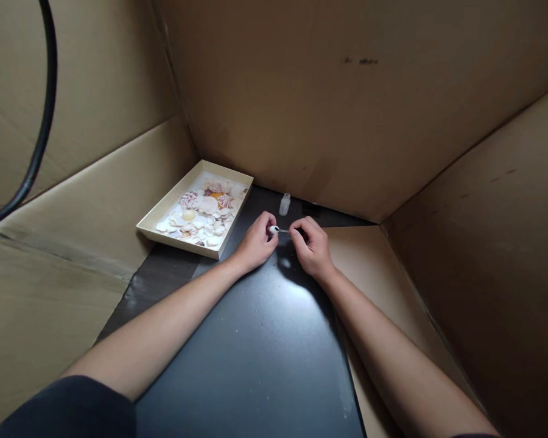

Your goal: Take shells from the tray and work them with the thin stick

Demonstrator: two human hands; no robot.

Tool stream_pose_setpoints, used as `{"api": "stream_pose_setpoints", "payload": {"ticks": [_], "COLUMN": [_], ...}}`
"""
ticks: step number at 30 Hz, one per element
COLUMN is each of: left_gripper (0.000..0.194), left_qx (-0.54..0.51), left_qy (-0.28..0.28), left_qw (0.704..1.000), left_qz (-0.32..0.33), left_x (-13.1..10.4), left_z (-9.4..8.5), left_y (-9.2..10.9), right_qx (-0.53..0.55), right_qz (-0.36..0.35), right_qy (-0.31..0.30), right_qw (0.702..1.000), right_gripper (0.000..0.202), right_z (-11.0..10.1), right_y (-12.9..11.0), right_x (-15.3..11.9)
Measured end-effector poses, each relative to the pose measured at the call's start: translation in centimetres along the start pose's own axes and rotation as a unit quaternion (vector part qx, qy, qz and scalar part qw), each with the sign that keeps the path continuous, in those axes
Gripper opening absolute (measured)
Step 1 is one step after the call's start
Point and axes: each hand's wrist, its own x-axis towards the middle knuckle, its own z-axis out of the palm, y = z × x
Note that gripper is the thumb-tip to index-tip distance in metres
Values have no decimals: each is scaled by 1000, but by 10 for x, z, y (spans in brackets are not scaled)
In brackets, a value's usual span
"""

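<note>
Cardboard walls (274, 91) enclose a dark worktop (256, 340), and over its far part the two hands work close together, near but apart. The left hand (257, 241) is closed in a pinch on a small white object (274, 230), rounded, with a dark patch on the side that faces the right hand (311, 243). The right hand is narrowed around a thin tool (284, 231), which spans the gap between the hands and reaches the white object; whether its tip touches the surface or goes inside is too small to tell. Just beyond the hands, a small translucent bottle (284, 205) stands upright near the back wall. To the left of the left hand sits a shallow cream box (178, 242), set at an angle, holding many shells (207, 205) in white, cream and orange, some with reddish markings. A flat brown cardboard sheet (369, 261) lies along the right side, partly behind the right forearm. A bright patch of light falls on the worktop just below the hands, and a thick black cable (50, 73) curves down at the upper left.
</note>
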Motion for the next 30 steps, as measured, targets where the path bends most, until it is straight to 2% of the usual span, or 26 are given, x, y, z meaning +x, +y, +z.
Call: {"api": "stream_pose_setpoints", "payload": {"ticks": [5, 12, 18, 23, 27, 30], "left_gripper": [16, 19, 18, 16, 16, 16], "left_qx": [2, 0, -4, -4, -7, -4], "left_qy": [-2, -1, -2, -7, -3, -4], "left_qw": [1000, 1000, 1000, 1000, 1000, 1000], "left_qz": [2, 0, 2, 3, 1, 0], "left_x": [0, 0, 0, 0, 0, 0], "left_z": [0, 0, 0, 0, 0, 0], "left_y": [1, 1, 0, 0, 1, 1], "right_qx": [10, 13, 0, -1, -9, -6], "right_qz": [-4, -8, -6, -20, -12, -16], "right_qy": [18, -31, 21, -10, 25, 8], "right_qw": [1000, 999, 1000, 1000, 1000, 1000], "right_gripper": [15, 15, 14, 13, 13, 13], "right_z": [-1, 1, 1, 2, 2, 1], "right_y": [-1, -2, -2, -3, -3, -3], "right_x": [0, -1, 0, -1, 0, 0]}}
